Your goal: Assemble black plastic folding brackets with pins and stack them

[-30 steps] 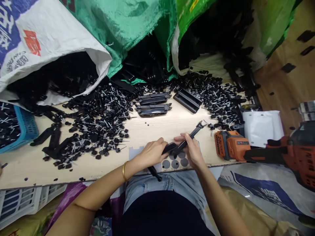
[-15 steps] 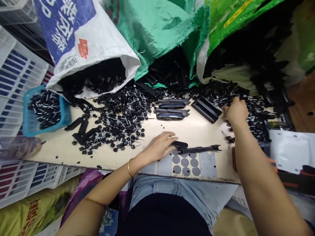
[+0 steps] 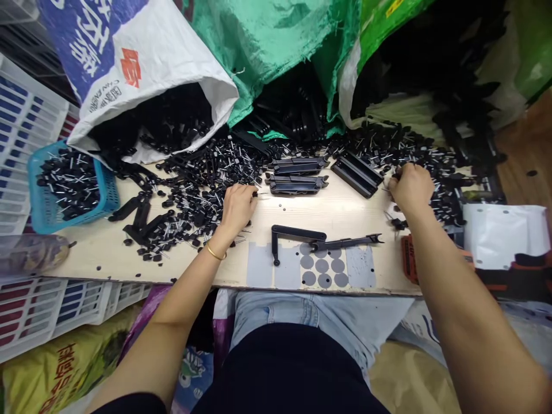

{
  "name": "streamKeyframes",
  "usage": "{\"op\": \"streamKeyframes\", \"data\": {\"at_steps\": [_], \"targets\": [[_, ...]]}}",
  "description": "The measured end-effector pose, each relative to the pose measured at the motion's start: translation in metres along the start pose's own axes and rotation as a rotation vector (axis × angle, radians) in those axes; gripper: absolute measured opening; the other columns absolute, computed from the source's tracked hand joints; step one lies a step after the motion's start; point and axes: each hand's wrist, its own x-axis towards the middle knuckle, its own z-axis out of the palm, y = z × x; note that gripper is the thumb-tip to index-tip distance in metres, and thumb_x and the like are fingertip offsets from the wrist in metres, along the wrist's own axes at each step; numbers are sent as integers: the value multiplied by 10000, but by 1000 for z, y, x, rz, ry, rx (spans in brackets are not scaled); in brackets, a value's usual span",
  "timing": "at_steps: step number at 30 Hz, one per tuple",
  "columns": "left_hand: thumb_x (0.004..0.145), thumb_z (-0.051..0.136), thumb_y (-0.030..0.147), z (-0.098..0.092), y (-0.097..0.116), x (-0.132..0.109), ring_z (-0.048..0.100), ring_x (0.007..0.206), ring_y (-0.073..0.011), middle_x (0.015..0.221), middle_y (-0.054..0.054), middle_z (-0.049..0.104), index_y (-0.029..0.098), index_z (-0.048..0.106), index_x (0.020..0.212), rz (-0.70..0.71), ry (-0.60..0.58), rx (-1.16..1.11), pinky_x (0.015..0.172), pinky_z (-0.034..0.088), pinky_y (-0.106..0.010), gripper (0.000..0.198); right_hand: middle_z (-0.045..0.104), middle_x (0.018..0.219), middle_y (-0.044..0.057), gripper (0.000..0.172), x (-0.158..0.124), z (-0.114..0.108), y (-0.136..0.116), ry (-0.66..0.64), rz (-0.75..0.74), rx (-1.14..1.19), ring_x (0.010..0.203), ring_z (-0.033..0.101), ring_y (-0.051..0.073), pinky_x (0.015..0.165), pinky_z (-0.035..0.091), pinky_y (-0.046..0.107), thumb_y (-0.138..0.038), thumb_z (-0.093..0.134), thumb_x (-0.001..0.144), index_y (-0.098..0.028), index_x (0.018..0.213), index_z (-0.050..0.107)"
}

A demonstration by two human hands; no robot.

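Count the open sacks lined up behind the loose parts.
3: a white-and-blue sack at left, a teal sack in the middle, a bright green sack at right. More could be hidden behind.

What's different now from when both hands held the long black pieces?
The left hand and right hand let go of the long black pieces, now lying on the table. The left moved forward-left to the left pin pile; the right, forward-right to the right pin pile. The blue basket stayed put.

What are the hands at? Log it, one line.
left hand: black-headed pin at fingertips | right hand: at right-side pin heap, grip hidden | black L-shaped part: lying on bench
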Motion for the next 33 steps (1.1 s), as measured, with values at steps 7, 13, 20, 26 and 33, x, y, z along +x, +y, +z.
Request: {"op": "streamKeyframes", "data": {"at_steps": [7,13,20,26,33], "targets": [[863,564,220,-36,18,-47,590,713,-127,835,-21,657,173,666,1025,116,-185,-371,716,474,-252,197,642,891,111,228,-54,-17,-15,129,80,806,716,586,149,722,483,310,-197,598,759,-129,974,626],[879,525,167,-34,26,-53,599,768,-145,872,-40,643,167,661,1057,111,-259,-252,740,474,-264,223,616,893,34,186,-119,-31,-37,-74,-97,1178,747,647,153,719,557,328,-280,646,759,-190,922,639],[899,402,93,-37,63,-49,560,827,-204,876,-78,578,162,650,999,321,-313,125,727,456,-319,275,609,880,56,140,-150,-50,-46,-290,-416,868,782,625,166,674,545,293,-232,561,819,-200,916,657],[872,516,137,-18,55,-46,591,860,-210,892,-72,615,150,628,1050,298,-364,-9,782,476,-331,211,576,921,87,185,-157,-45,-50,-227,-574,628,803,601,196,719,509,334,-175,454,863,-185,954,615],[847,574,168,-2,41,-49,606,812,-166,937,-47,634,171,648,1037,146,-304,-303,745,491,-287,203,555,927,97,171,-162,-50,-72,-242,-715,380,697,555,186,568,432,287,-163,425,890,-187,913,593]]}}
